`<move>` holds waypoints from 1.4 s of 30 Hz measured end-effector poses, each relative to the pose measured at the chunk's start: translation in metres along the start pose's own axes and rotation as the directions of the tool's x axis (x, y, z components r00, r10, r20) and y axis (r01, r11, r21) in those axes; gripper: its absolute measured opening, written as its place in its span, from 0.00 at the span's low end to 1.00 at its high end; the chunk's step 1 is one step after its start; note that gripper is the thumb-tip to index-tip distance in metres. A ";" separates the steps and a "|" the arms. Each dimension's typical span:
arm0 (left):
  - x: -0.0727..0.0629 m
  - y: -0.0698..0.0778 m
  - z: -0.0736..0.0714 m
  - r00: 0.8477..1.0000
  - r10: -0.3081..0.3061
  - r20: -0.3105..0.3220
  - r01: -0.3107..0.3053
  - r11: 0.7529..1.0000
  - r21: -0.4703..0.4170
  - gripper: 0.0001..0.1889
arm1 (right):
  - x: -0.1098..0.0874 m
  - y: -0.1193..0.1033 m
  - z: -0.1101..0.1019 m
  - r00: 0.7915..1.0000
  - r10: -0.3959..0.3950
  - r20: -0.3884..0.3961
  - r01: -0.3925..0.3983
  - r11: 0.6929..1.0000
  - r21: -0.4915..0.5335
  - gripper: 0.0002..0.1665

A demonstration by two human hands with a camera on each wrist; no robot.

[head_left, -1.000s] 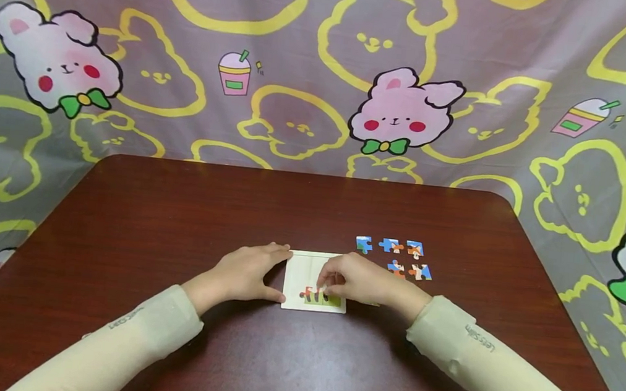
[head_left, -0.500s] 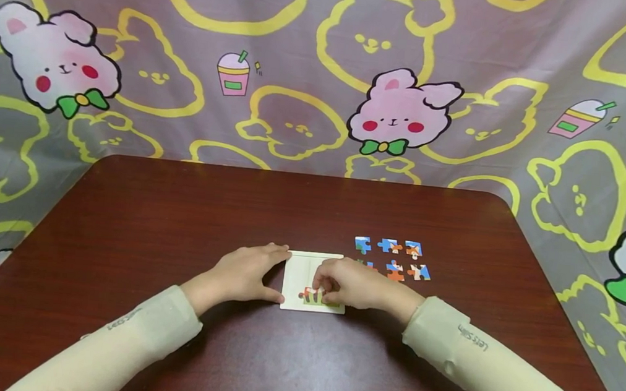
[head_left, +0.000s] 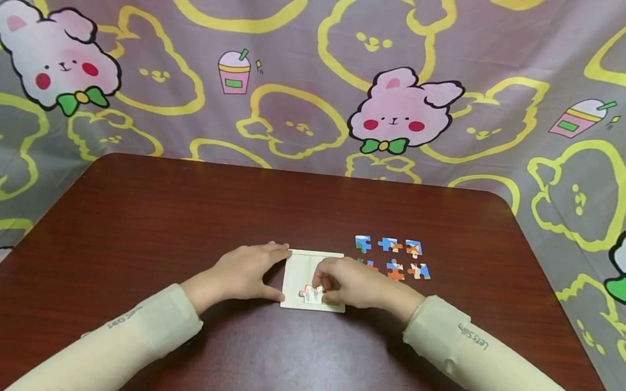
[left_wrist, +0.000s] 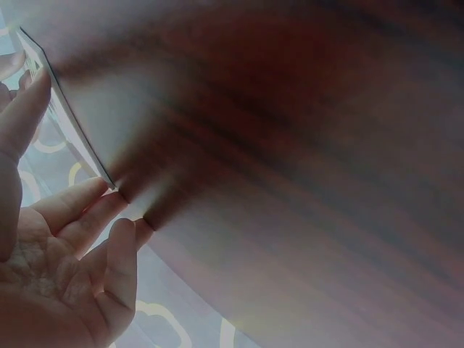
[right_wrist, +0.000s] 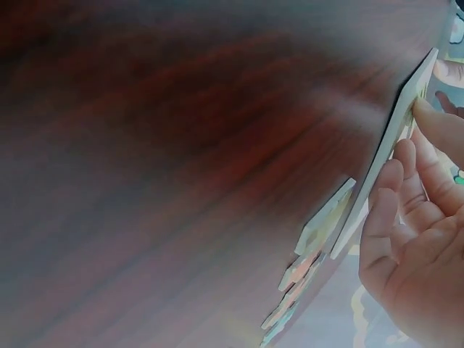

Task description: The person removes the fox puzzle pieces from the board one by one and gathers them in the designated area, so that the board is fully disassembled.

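Note:
A square cream puzzle tray (head_left: 296, 272) lies on the table between both hands. My left hand (head_left: 241, 273) has its thumb and fingertips spread along the tray's left edge; the left wrist view shows these fingers (left_wrist: 83, 199) fairly straight. Over the tray's right half, my right hand (head_left: 361, 283) pinches a jigsaw piece (head_left: 312, 294) at the lower part of the tray. That piece catches the light, so its striped picture looks washed out. The hand hides the tray's right side. In the right wrist view, thumb and fingers reach over the tray edge (right_wrist: 384, 156).
Several loose jigsaw pieces (head_left: 394, 270) in blue and orange lie in two rows behind and right of the tray, one partly behind the right hand. The dark red-brown table (head_left: 222, 206) reaches back to a curtain (head_left: 304, 45) with cartoon rabbits.
The jigsaw piece at the right fingertips has turned from clearly striped to pale and shiny. From a second ago, the right hand has shifted slightly left and down. The left hand stays put.

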State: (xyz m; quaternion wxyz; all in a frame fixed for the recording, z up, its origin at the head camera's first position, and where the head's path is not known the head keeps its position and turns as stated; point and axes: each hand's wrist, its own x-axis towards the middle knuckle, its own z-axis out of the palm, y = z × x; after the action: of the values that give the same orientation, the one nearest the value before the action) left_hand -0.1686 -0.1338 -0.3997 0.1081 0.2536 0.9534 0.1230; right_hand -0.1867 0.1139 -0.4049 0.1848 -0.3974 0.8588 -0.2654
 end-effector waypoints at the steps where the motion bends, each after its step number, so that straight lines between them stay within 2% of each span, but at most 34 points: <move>1: 0.000 0.000 0.000 1.000 0.000 0.001 0.000 1.000 0.000 0.45 | 0.000 0.000 0.000 1.000 0.001 -0.001 -0.001 1.000 0.003 0.10; 7: 0.001 0.000 -0.001 1.000 -0.004 0.004 0.004 1.000 0.000 0.45 | 0.000 0.002 -0.002 1.000 -0.008 -0.013 0.008 1.000 0.010 0.10; 14: 0.002 0.001 -0.003 1.000 0.001 0.005 -0.001 1.000 0.006 0.45 | -0.001 0.003 -0.005 0.997 -0.066 -0.038 0.069 0.996 0.064 0.08; 27: -0.001 0.001 -0.001 1.000 -0.017 0.014 0.017 1.000 -0.002 0.45 | -0.001 -0.003 -0.002 1.000 -0.010 -0.001 0.010 0.974 0.224 0.07; 35: -0.001 0.001 0.000 1.000 -0.023 0.017 0.024 1.000 -0.009 0.45 | -0.001 -0.003 -0.002 1.000 -0.001 -0.022 0.006 0.974 0.225 0.08; 42: 0.000 0.000 0.001 1.000 -0.007 0.011 0.007 1.000 0.006 0.45 | -0.002 0.002 -0.005 1.000 -0.004 -0.023 0.009 0.976 0.219 0.02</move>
State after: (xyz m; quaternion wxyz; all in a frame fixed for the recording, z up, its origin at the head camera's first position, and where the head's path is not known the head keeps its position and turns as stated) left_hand -0.1686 -0.1340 -0.4003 0.1132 0.2511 0.9540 0.1184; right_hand -0.1895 0.1187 -0.4019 0.2169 -0.3742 0.8250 -0.3636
